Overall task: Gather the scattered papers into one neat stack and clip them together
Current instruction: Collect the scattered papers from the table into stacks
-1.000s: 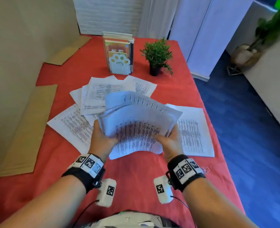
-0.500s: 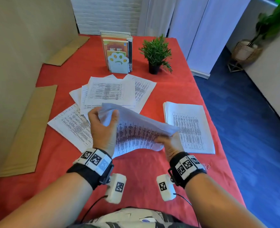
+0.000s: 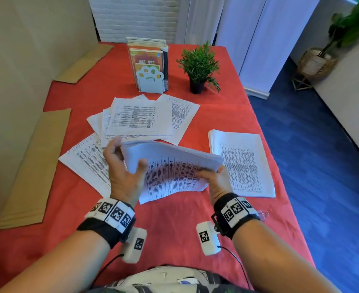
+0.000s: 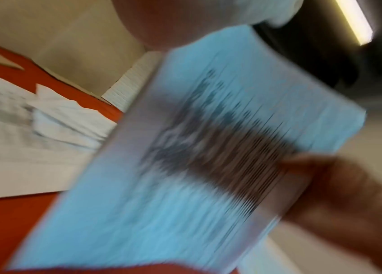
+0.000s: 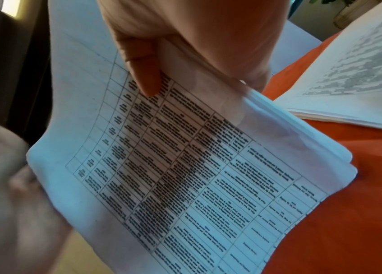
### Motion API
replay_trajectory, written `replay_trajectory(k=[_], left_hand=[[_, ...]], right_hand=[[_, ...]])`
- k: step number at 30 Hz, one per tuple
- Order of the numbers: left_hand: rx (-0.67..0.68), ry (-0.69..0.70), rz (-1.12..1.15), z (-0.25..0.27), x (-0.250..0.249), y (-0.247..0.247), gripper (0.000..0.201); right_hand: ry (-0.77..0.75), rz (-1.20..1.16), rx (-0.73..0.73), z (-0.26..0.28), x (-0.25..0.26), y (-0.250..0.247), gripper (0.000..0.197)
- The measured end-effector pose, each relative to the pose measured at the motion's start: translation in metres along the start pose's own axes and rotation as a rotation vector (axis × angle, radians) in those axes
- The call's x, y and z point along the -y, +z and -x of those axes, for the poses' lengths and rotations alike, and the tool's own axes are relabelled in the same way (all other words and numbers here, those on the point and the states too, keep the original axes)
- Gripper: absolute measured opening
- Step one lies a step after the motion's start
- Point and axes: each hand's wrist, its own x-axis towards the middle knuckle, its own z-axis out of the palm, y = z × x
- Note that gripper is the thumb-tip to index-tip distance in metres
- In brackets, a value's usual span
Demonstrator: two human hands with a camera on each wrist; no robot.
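Held bundle: a sheaf of printed sheets (image 3: pixel 174 172) was held in the air above the red tablecloth (image 3: pixel 174 225), tilted with its near edge low — probably so its edges could be squared before it joined the rest.
Right hand: the right hand (image 3: pixel 215 182) pinched the sheaf's right side, thumb on the printed face and fingers curled behind, carrying most of the weight.
Left hand: the left hand (image 3: pixel 124 172) stood at the sheaf's left edge, thumb (image 3: pixel 141 166) against the sheets and fingers spread and loosely bent; it seemed to be guiding the edge. Whether it actually gripped could not be told, since the left wrist view was smeared with blur.
Neat pile: a squared stack (image 3: pixel 243 163) lay on the cloth just to the right of the held sheaf — likely the place where the gathered sheets were meant to go.
Scattered papers: a fanned heap (image 3: pixel 140 119) lay beyond the hands, and another sheet (image 3: pixel 85 161) lay left of them, partly hidden by the left hand.
Clip: a small wire paperclip (image 3: pixel 264 214) peeked out beside the right wristband, mostly covered by it.
Backdrop: a paw-print bookend with books (image 3: pixel 151 79) and a potted plant (image 3: pixel 198 68) stood at the far end.
Unreadable: the table text on every sheet was too blurred to read.
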Motion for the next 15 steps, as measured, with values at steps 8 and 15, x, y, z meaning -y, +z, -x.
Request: replay_trajectory(k=[8, 15], left_hand=[[0.137, -0.283, -0.097, 0.015, 0.03, 0.002, 0.048], [0.131, -0.369, -0.108, 0.007, 0.037, 0.005, 0.042]], right_hand=[[0.03, -0.029, -0.038, -0.004, -0.004, 0.008, 0.034], [0.062, -0.028, -0.104, -0.011, 0.011, 0.009, 0.026]])
